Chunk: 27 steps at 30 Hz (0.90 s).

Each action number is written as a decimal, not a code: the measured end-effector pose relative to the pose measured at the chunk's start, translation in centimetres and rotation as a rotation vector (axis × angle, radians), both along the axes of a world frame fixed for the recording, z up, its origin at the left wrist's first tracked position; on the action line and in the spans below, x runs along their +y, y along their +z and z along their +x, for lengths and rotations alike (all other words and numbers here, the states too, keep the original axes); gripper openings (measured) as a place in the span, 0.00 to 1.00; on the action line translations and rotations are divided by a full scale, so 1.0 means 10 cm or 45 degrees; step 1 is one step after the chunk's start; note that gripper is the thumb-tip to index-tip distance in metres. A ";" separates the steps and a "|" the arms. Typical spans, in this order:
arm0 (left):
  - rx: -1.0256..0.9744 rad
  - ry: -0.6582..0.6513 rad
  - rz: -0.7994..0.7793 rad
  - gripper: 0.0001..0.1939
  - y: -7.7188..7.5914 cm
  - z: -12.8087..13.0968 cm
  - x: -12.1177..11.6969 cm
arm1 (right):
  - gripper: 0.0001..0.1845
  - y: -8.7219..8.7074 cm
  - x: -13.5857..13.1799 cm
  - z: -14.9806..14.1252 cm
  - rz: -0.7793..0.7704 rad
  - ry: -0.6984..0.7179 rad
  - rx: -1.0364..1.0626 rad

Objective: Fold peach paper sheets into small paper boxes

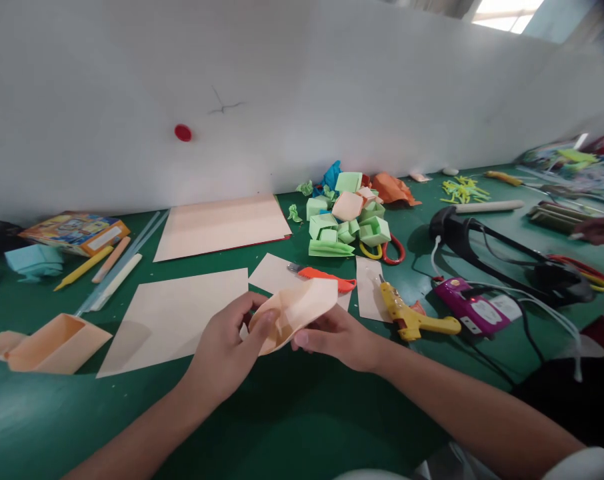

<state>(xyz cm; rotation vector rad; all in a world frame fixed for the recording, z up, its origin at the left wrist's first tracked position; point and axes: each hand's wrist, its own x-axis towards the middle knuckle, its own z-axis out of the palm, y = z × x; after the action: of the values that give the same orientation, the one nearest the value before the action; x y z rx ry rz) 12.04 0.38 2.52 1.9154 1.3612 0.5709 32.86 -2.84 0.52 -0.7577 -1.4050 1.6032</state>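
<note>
Between both hands I hold a curled piece of peach paper, raised over the green table. My left hand is closed on its left side, the thumb pressed into the fold. At the right lower edge my right hand pinches it, with some fingers hidden behind the paper. Just beyond lies an orange utility knife on cut paper pieces. A yellow glue gun rests to the right of my right hand. On the left stands a folded peach paper box.
Green folded paper boxes are heaped near the white wall, with red-handled scissors beside them. Large peach sheets lie behind my left hand. A purple power box with cables and a black headset-like strap occupy the right. Another person's hand appears at the far right.
</note>
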 end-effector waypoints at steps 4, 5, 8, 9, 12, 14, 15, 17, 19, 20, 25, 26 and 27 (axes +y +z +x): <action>0.265 0.027 0.061 0.25 0.04 0.00 0.02 | 0.33 0.01 0.00 0.00 -0.074 0.061 0.063; 0.327 0.045 0.077 0.23 0.05 0.00 0.02 | 0.39 0.00 -0.01 0.00 -0.095 0.057 0.050; 0.474 0.079 0.095 0.14 0.08 0.02 0.02 | 0.52 -0.03 -0.06 -0.04 -0.132 -0.022 -0.069; 0.515 0.087 0.095 0.10 0.09 0.03 0.01 | 0.54 -0.04 -0.08 -0.05 -0.128 -0.064 -0.121; 0.613 0.112 0.071 0.16 0.09 0.06 -0.03 | 0.54 -0.03 -0.12 -0.10 -0.122 -0.203 -0.254; 0.620 0.099 0.036 0.27 0.07 0.08 -0.07 | 0.47 -0.01 -0.12 -0.13 -0.114 -0.259 -0.285; 0.604 0.087 0.026 0.30 0.05 0.08 -0.09 | 0.43 0.00 -0.12 -0.14 -0.102 -0.278 -0.277; 0.541 0.061 0.017 0.30 0.03 0.10 -0.11 | 0.38 0.00 -0.09 -0.14 -0.091 -0.299 -0.226; 0.452 0.047 -0.003 0.27 0.02 0.10 -0.12 | 0.39 -0.02 -0.07 -0.13 -0.100 -0.315 -0.167; 0.401 0.038 -0.020 0.27 0.01 0.09 -0.12 | 0.38 -0.04 -0.06 -0.12 -0.107 -0.318 -0.144; 0.121 0.021 -0.094 0.25 -0.03 0.03 -0.07 | 0.20 -0.06 -0.02 -0.05 -0.061 -0.164 -0.142; 0.066 0.033 -0.107 0.24 -0.05 0.01 -0.06 | 0.18 -0.06 -0.01 -0.04 -0.066 -0.136 -0.176; 0.022 0.049 -0.127 0.22 -0.06 0.01 -0.04 | 0.18 -0.06 0.00 -0.03 -0.078 -0.120 -0.216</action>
<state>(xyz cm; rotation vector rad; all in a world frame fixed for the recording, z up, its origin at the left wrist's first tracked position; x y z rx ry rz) 12.09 -0.04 1.88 1.8218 1.4136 0.4966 32.53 -2.88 -0.03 -1.0014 -1.4224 1.5443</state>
